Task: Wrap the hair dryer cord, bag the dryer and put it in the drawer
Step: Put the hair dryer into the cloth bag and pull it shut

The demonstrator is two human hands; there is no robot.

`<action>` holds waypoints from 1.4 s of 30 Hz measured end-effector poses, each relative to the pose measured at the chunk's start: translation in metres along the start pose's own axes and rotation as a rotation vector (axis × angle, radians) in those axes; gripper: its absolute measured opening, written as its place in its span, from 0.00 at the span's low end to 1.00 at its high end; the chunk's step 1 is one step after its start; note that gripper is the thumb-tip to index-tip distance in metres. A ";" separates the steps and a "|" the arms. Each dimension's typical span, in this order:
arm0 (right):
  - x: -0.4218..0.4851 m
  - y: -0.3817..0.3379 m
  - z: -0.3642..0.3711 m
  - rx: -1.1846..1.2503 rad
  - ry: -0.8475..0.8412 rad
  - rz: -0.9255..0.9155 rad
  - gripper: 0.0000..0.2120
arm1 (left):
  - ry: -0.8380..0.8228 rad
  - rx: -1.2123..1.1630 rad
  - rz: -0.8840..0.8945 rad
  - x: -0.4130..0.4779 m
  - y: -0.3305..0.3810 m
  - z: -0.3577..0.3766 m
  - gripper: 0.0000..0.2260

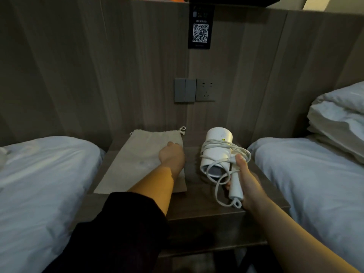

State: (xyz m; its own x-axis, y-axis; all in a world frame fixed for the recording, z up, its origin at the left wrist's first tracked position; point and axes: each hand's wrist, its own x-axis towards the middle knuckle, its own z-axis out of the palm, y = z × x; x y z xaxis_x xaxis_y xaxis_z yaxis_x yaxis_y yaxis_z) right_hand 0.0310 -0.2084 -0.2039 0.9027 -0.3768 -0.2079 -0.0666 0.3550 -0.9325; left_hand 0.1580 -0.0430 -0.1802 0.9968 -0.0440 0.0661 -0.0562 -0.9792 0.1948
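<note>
- The right hand (244,180) is wrapped around the handle of the white hair dryer (218,152), thumb lying up along the handle toward the barrel, fingers closed underneath.
- The dryer's barrel points away from that hand, toward the wall panel, and sits low over the wooden counter (197,205); whether it touches the surface cannot be told.
- The white cord (216,186) is wound several times around the barrel just beyond the thumb, and one slack loop hangs down to the left of the handle, ending at the handle's base by the heel of the hand.
- The left hand (171,152) rests on the beige drawstring bag (137,160), fingers curled together and pressing on the cloth near its upper right part; whether they pinch the fabric cannot be told.
- The bag lies flat on the counter, spreading to the left of and beneath that hand, its drawstring end (182,131) just beyond the knuckles.
- A dark sleeve (118,229) covers the left forearm's lower part.
- A bed with white linen lies outward of each hand.
</note>
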 end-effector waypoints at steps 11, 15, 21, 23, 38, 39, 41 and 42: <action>-0.004 -0.003 -0.006 0.277 -0.040 0.077 0.38 | 0.333 -0.119 0.515 -0.036 -0.050 -0.036 0.07; -0.007 -0.011 -0.011 0.346 -0.093 0.027 0.31 | 0.248 0.113 0.748 -0.042 -0.082 -0.035 0.08; -0.019 -0.010 -0.010 0.322 -0.148 0.067 0.26 | 0.115 0.512 0.653 -0.066 -0.132 -0.030 0.10; -0.019 -0.009 -0.009 0.226 -0.102 0.061 0.34 | 0.065 0.489 0.438 -0.079 -0.123 -0.032 0.13; -0.039 -0.005 -0.012 -0.099 -0.033 0.031 0.24 | -0.368 -0.200 0.345 -0.122 -0.059 -0.025 0.24; -0.042 -0.005 -0.014 -0.106 -0.025 0.036 0.25 | -0.386 -0.198 0.344 -0.124 -0.063 -0.030 0.22; -0.049 -0.003 -0.018 -0.118 -0.026 0.042 0.28 | -0.371 -0.150 0.345 -0.130 -0.069 -0.039 0.17; -0.052 -0.001 -0.021 -0.109 -0.026 0.047 0.31 | -0.333 -0.088 0.343 -0.133 -0.069 -0.041 0.16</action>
State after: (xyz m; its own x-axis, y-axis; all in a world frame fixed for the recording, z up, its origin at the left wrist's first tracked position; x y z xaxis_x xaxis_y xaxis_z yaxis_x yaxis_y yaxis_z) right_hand -0.0249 -0.2068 -0.1979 0.9082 -0.3386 -0.2461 -0.1540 0.2762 -0.9487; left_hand 0.0271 0.0389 -0.1620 0.8828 -0.4366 -0.1733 -0.3750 -0.8772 0.2997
